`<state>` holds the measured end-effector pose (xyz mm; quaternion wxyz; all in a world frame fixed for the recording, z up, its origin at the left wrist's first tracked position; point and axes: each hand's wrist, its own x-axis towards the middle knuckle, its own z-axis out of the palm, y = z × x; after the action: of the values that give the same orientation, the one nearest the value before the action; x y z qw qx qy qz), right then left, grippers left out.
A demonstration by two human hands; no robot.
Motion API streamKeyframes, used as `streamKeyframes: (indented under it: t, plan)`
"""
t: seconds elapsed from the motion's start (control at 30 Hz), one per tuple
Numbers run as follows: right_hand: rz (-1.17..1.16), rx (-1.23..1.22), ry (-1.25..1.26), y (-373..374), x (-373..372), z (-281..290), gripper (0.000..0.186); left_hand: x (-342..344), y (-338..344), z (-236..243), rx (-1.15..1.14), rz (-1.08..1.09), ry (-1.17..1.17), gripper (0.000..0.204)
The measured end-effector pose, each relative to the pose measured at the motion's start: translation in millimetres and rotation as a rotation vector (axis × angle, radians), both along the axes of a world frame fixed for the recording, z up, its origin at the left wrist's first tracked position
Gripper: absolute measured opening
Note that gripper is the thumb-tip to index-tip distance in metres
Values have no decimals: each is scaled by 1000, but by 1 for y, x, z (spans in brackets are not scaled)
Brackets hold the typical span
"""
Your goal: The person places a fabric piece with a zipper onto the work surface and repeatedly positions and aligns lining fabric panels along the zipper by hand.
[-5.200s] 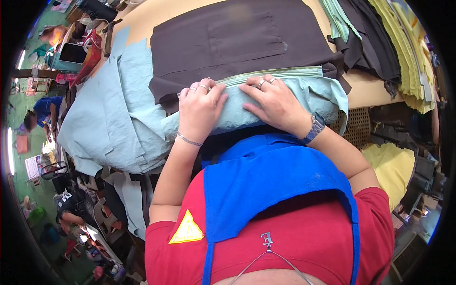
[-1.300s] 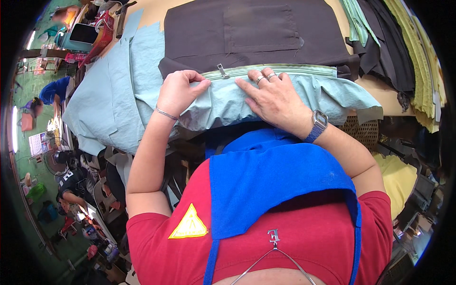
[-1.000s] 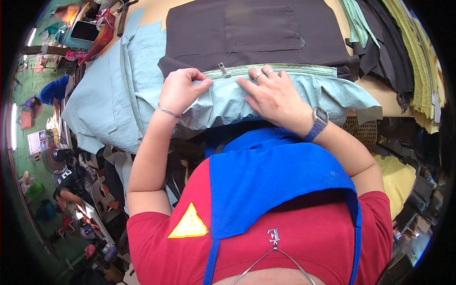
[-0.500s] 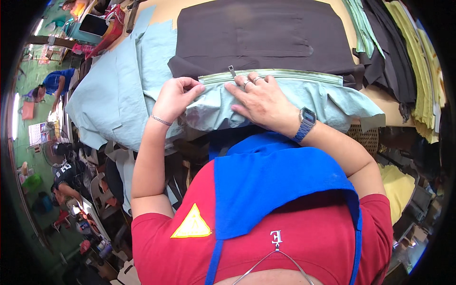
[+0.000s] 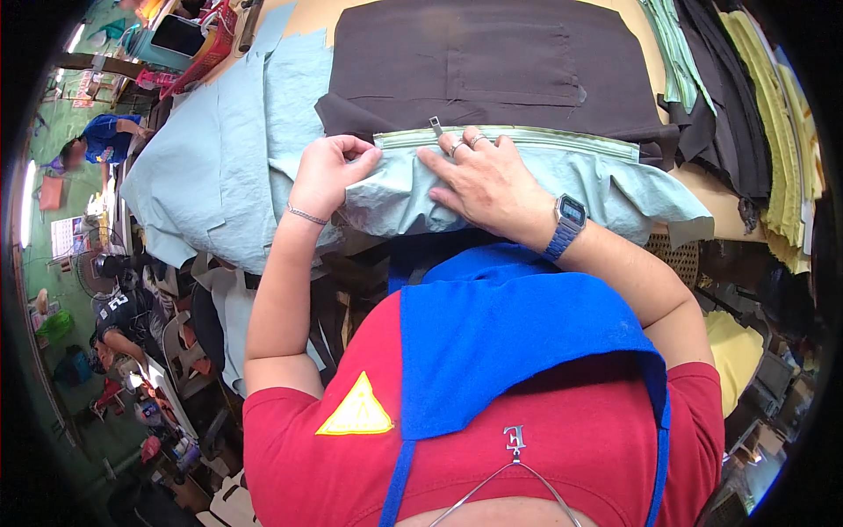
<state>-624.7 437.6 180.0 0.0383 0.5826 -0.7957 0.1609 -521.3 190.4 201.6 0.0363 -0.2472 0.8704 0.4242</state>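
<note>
A dark brown cloth piece (image 5: 509,66) lies on the table, with a pale green zipper (image 5: 562,143) running along its near edge. Its metal puller (image 5: 435,125) stands up just beyond my right fingers. Light blue-green fabric (image 5: 399,198) spreads below the zipper in folds and hangs over the near table edge. My left hand (image 5: 329,176) has thumb and forefinger pinched on this fabric beside the zipper's left end. My right hand (image 5: 493,183), ringed and with a watch at the wrist, lies flat, fingers outstretched over the zipper and the fabric below it.
More blue-green fabric (image 5: 206,167) covers the table's left part. A red basket (image 5: 209,51) and a phone (image 5: 180,35) are at the far left. Green zippers (image 5: 674,53), dark cloth (image 5: 733,114) and yellow cloth (image 5: 777,132) line the right side. Other people sit farther left.
The cloth and zipper sit slightly farther right in the picture. Both hands keep nearly the same hold and place; the left fingertips have shifted slightly upward.
</note>
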Motion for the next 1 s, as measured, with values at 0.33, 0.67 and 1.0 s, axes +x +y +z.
streamKeyframes:
  t: [0.33, 0.67, 1.0]
  plan:
    - [2, 28, -3, -1, 0, 2, 51, -1, 4, 8, -137, -25, -5, 25]
    - [-23, 66, -28, -7, 0, 8, 56, -7, -15, -9, -101, -77, -13, 22]
    - [-160, 129, 23, 88, -17, 6, 65, -5, -20, -14, -17, -97, 60, 20]
